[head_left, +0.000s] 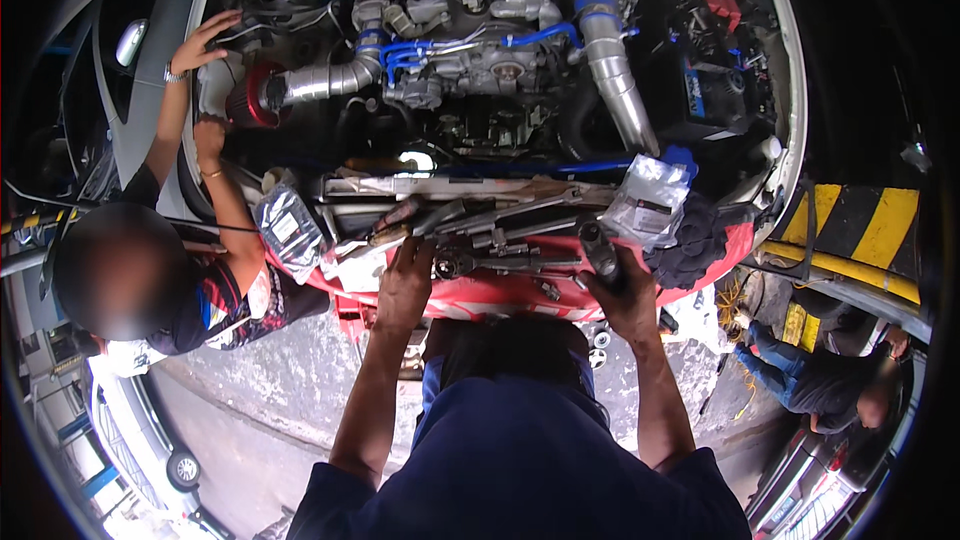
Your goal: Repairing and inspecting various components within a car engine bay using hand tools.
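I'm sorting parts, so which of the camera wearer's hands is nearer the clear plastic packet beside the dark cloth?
Right. The right hand is just below the packet in the picture; the left hand is farther off, to its lower left.

I can see a pale car (150, 445) parked on the grey floor (270, 390) at lower left, and a grey car (165, 25) with a shiny mirror (131, 43) at upper left. Over on my right stands a yellow-and-black striped barrier (850, 230), with a person (835, 390) in blue jeans near it and another car (800, 480) at the lower edge.
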{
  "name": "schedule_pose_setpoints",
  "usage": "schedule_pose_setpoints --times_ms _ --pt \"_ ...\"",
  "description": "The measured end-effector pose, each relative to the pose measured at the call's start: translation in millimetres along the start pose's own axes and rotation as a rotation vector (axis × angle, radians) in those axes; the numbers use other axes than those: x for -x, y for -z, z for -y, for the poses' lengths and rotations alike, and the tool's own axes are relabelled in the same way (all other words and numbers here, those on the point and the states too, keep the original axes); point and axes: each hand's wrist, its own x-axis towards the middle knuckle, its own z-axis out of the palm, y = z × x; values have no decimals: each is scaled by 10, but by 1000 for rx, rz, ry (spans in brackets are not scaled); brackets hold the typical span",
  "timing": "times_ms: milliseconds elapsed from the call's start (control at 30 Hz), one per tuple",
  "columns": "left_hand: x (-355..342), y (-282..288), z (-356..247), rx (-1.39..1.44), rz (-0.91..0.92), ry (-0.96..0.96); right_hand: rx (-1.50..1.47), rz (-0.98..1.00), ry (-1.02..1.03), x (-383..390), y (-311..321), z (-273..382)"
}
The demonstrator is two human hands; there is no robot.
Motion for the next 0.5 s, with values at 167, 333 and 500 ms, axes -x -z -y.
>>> schedule_pose_setpoints --times_ms 167,333,500 --pt "78 88 -58 47 -90 -31 -125 23 -44 -104 -135 164" --pt "257 147 -9 189 -206 39 -545 66 -58 -804 8 668" --pt "275 265 75 314 -201 247 104 -141 265 -2620 311 1384"
